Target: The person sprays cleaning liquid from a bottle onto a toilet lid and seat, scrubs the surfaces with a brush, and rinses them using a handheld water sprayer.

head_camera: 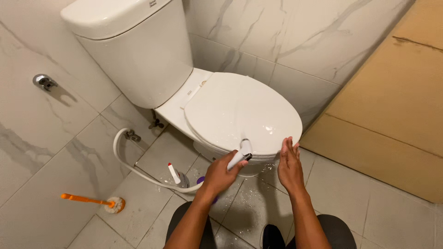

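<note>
A white toilet stands against the marble-tiled wall with its lid (235, 110) down and wet near the front. My left hand (219, 174) grips a white bidet sprayer (242, 153), its nozzle up against the front rim of the lid. The sprayer's white hose (121, 157) loops across the floor to a wall valve. My right hand (289, 165) is flat and open, fingertips touching the front edge of the lid just right of the sprayer. The white tank (134, 50) sits behind.
An orange-handled toilet brush (94, 201) lies on the floor at the left. A white bottle with a red cap (174, 173) and a purple object (200, 180) sit beside the toilet base. A brown wooden door (397, 106) is at the right. The floor tiles are wet.
</note>
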